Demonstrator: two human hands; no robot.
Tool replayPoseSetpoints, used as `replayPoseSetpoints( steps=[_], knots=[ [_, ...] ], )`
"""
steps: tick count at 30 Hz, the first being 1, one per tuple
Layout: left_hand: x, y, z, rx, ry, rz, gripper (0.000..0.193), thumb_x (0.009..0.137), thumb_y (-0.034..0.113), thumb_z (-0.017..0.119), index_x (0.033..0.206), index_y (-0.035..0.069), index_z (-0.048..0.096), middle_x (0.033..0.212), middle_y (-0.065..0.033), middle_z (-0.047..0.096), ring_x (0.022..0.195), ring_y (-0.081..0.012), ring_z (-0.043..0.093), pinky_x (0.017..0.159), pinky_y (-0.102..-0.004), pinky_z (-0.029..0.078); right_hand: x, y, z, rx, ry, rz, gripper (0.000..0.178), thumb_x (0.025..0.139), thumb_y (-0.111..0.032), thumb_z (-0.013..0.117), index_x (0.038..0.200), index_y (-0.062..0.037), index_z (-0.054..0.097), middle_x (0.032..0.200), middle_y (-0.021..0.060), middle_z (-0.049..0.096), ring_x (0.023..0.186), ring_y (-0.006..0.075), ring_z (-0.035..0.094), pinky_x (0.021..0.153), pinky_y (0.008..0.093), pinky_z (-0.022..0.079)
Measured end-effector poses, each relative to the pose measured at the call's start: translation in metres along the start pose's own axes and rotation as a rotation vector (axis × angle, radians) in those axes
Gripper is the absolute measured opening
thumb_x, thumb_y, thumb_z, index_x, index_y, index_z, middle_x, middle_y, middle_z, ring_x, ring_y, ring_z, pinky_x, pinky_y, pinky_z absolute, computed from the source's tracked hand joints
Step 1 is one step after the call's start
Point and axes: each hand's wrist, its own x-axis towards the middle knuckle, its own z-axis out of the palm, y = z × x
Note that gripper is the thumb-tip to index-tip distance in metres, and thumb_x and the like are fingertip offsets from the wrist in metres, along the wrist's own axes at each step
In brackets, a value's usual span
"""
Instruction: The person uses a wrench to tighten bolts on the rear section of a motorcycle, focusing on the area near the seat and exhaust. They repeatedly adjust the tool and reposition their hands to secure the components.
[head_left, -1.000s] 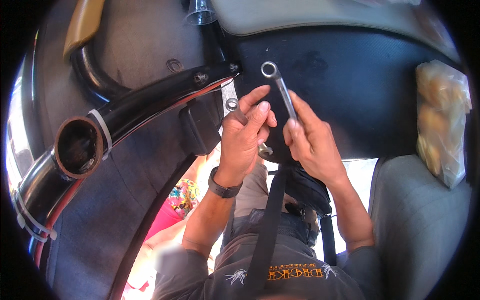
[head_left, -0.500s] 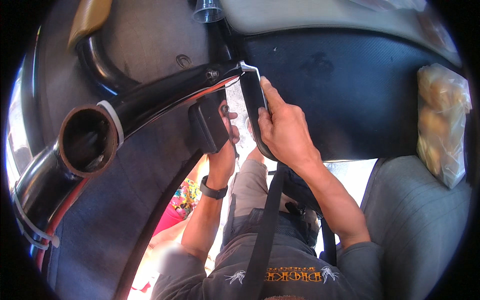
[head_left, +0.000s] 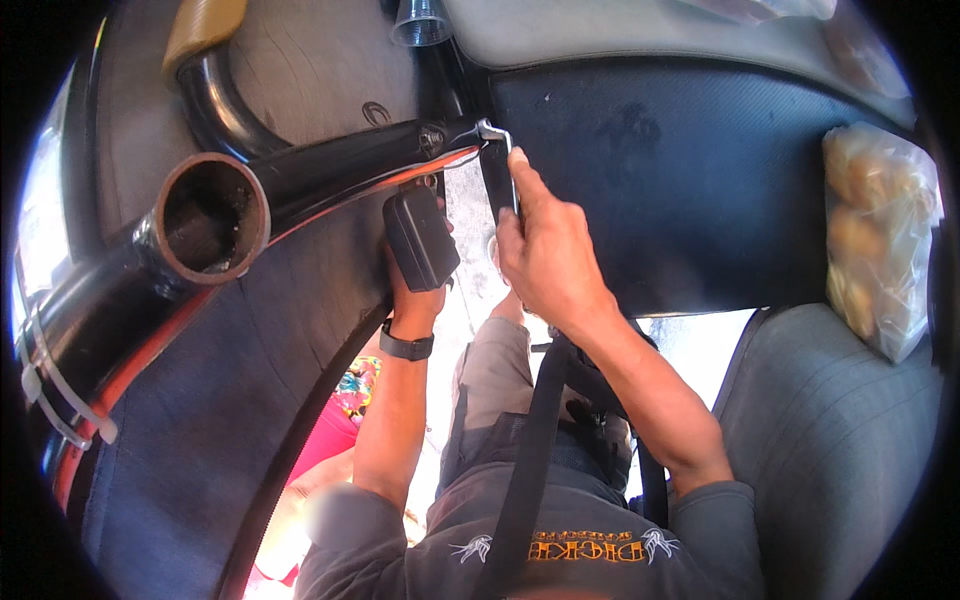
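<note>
My right hand [head_left: 558,255] grips a bent silver wrench [head_left: 506,142], whose upper end sits at the end of a thick black metal tube [head_left: 350,170]. Its index finger lies along the wrench. My left hand [head_left: 420,305], with a dark wristband, is raised under the tube, mostly behind a small black box [head_left: 420,240]. Above the box shows the ring end of a second wrench [head_left: 431,182], close under the tube. The left fingers are largely hidden, but they appear closed on this wrench. A bolt [head_left: 431,138] is set in the tube near its end.
The tube's open round end [head_left: 210,218] faces up at the left, with cable ties [head_left: 68,395] and a red-orange cable. A wooden-looking grip [head_left: 205,35], a clear plastic cup [head_left: 420,25], a black panel [head_left: 650,200] and a bag of round tan items [head_left: 878,240] surround the hands.
The left hand has moved up behind the black box, bringing the ring-ended wrench close under the tube. The right hand stays on the silver wrench. The whole view has shifted slightly.
</note>
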Motion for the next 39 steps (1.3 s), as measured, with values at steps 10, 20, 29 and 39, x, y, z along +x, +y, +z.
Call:
replayPoseSetpoints(
  steps=[10, 20, 29, 39],
  knots=[
    [0.005, -0.012, -0.014, -0.068, -0.036, 0.04, 0.037, 0.101, 0.017, 0.061, 0.137, 0.01, 0.057, 0.113, -0.0038, 0.06, 0.084, -0.0069, 0.053, 0.068, -0.0205, 0.043, -0.002, 0.037, 0.011, -0.141, 0.098, -0.083, 0.054, 0.09, 0.002, 0.054, 0.142, 0.0079, 0.041, 0.081, 0.0253, 0.067, 0.065, 0.0404, 0.067, 0.064, 0.0489, 0.053],
    [-0.034, -0.008, 0.017, 0.102, -0.11, -0.099, 0.042, 0.104, 0.017, 0.057, 0.143, 0.003, 0.051, 0.111, -0.0048, 0.059, 0.081, -0.0057, 0.049, 0.066, -0.0195, 0.042, -0.017, 0.024, -0.073, 0.955, -0.063, 0.003, 0.027, 0.105, -0.014, 0.047, 0.123, 0.001, 0.06, 0.107, 0.016, 0.072, 0.089, 0.0203, 0.073, 0.079, 0.0328, 0.06],
    [-0.024, -0.006, 0.022, 0.033, -0.077, -0.034, 0.042, 0.103, 0.015, 0.057, 0.144, 0.006, 0.05, 0.112, -0.0042, 0.058, 0.081, -0.0066, 0.05, 0.064, -0.0203, 0.041, 0.012, 0.0, -0.125, -0.284, 0.234, -0.453, 0.018, 0.099, -0.023, 0.064, 0.092, -0.0056, 0.062, 0.062, 0.0067, 0.054, 0.057, 0.0264, 0.057, 0.067, 0.0384, 0.049],
    [0.01, 0.01, 0.009, -0.341, -0.137, 0.0, 0.031, 0.103, 0.017, 0.055, 0.133, 0.009, 0.057, 0.111, -0.003, 0.06, 0.087, -0.0105, 0.054, 0.067, -0.0229, 0.043, -0.004, 0.02, -0.025, -0.015, 0.014, 0.172, 0.027, 0.101, -0.014, 0.044, 0.12, 0.0033, 0.053, 0.082, 0.0321, 0.065, 0.081, 0.0509, 0.066, 0.075, 0.0562, 0.048]
  ],
)
